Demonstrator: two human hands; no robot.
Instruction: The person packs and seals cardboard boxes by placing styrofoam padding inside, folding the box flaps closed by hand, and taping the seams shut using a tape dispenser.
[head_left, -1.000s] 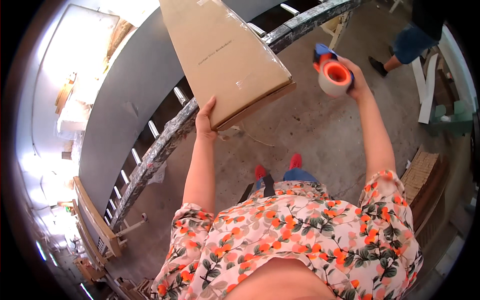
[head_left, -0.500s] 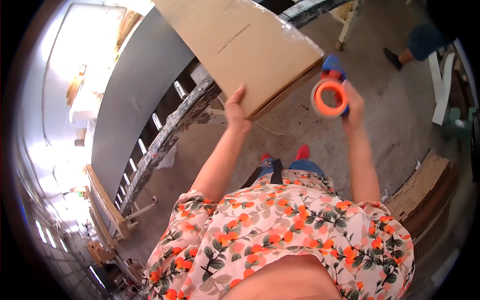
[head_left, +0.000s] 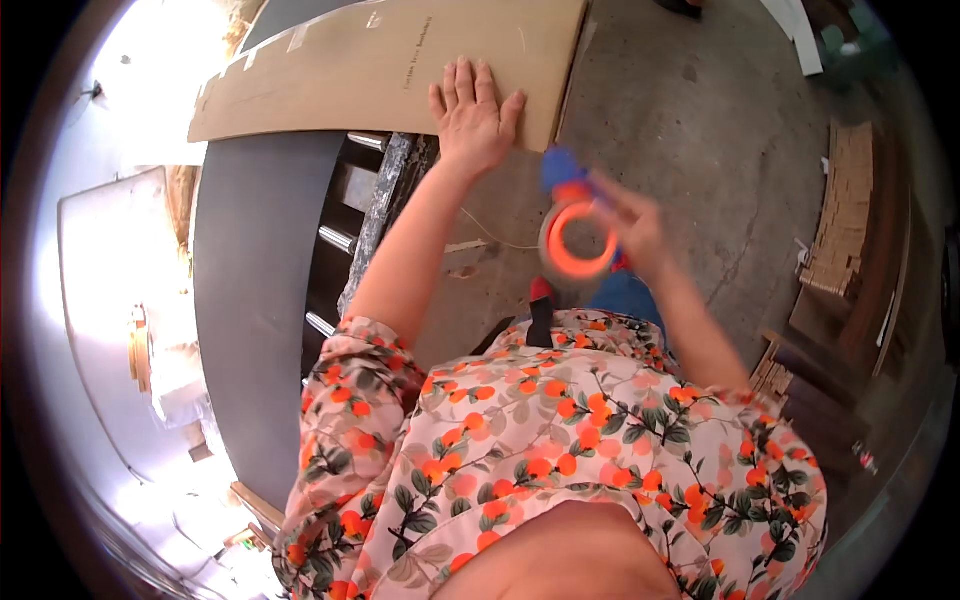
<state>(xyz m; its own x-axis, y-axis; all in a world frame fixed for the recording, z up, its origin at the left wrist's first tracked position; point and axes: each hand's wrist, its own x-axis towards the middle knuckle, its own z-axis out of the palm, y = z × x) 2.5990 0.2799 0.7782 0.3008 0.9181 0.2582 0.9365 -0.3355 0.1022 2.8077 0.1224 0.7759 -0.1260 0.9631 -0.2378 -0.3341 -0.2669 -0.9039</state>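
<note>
A long, flat cardboard box (head_left: 340,70) stretches across the upper part of the view, with strips of clear tape along its far edge. My left hand (head_left: 474,120) lies flat on the box near its right end, fingers spread. Just off the box's near right corner, my right hand (head_left: 640,228) is closed round a blue and red tape dispenser (head_left: 566,172). An orange-cored roll of tape sits in the dispenser, held in the air above my legs. Motion blurs the right hand slightly.
Under the box runs a roller conveyor (head_left: 338,238) with a scuffed rail, beside a grey panel (head_left: 260,260). Stacked cardboard (head_left: 842,210) stands at the right. A white strip (head_left: 797,35) and green equipment (head_left: 855,55) are at the upper right, over a concrete floor (head_left: 690,130).
The box has swung round and now lies more crosswise. My left hand has gone from its near edge to flat on top. The right hand with the dispenser has moved left and nearer me.
</note>
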